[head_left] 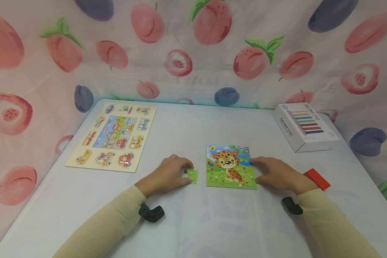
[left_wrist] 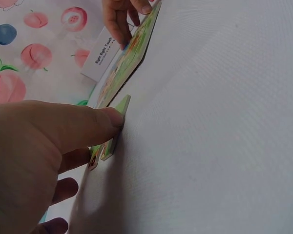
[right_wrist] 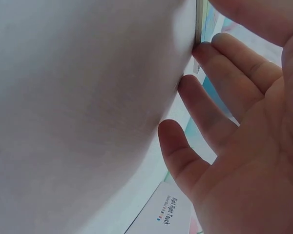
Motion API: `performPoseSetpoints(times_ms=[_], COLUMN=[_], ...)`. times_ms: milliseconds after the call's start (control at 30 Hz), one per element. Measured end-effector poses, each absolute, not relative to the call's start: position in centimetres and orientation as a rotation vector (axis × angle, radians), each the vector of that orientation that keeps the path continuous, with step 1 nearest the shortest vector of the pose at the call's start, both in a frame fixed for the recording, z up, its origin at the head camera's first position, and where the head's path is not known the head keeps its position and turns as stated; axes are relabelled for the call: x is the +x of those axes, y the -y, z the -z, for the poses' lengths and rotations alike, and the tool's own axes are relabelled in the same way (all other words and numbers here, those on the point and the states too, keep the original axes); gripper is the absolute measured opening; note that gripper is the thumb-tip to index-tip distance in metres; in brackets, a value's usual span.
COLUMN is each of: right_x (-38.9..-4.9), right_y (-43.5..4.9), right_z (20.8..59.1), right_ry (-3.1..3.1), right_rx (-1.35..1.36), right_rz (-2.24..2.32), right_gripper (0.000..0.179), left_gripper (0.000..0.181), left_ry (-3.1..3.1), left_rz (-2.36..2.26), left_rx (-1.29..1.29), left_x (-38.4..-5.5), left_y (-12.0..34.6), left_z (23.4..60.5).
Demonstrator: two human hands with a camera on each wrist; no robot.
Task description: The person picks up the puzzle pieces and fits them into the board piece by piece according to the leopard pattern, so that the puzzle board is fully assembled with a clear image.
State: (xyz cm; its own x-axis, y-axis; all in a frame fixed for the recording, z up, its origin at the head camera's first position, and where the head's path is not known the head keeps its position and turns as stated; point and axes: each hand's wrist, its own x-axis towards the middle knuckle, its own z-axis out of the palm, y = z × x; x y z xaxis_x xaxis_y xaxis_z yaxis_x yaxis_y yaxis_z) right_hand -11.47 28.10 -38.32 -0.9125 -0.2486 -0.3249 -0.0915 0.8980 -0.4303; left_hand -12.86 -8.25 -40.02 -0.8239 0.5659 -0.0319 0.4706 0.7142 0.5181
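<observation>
My left hand (head_left: 168, 174) pinches a small green jigsaw piece (head_left: 192, 176) between thumb and fingers. In the left wrist view the piece (left_wrist: 118, 119) is tipped on edge close to the tabletop, thumb on its near face. Just right of it lies a square leopard puzzle (head_left: 230, 167), showing a spotted cub on grass under blue sky. My right hand (head_left: 275, 173) is at the puzzle's right edge, thumb low and fingers higher up along that side. Its fingers (right_wrist: 205, 109) are extended and spread in the right wrist view, with fingertips down by the tabletop.
A wooden peg puzzle board (head_left: 111, 136) with vehicle pieces lies at the back left. At the back right stands a white box (head_left: 304, 125) picturing coloured rods. A red block (head_left: 316, 178) rests beside my right wrist. Fruit-printed cloth (head_left: 193, 53) hangs behind the white table (head_left: 187, 123).
</observation>
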Motion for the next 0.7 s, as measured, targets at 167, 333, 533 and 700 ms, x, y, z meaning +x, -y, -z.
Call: performPoseSetpoints(times_ms=[167,333,533,700], right_x=[-11.45,-11.51,-11.94,-12.18], right_y=[-28.04,-27.99,-27.64,-27.14], right_z=[38.29,38.30,38.39,38.24], right_ry=[-2.684,-2.686,-2.688,-2.686], right_rx=[-0.242,-0.247,-0.287,-0.265], right_rz=[0.589,0.591,0.592,0.567], right_gripper=[0.071,0.071,0.069,0.070], left_gripper=[0.042,0.042,0.042,0.043], left_ry=[-2.720,-2.720,-2.718,-2.706], left_rz=[-0.761,-0.754,-0.739,-0.728], left_rx=[0.833,0.835,0.844,0.871], left_x=[-12.87,-12.96,-13.05,-13.08], left_y=[8.22,8.24,8.26,8.13], left_z=[40.12,40.22,40.34,40.26])
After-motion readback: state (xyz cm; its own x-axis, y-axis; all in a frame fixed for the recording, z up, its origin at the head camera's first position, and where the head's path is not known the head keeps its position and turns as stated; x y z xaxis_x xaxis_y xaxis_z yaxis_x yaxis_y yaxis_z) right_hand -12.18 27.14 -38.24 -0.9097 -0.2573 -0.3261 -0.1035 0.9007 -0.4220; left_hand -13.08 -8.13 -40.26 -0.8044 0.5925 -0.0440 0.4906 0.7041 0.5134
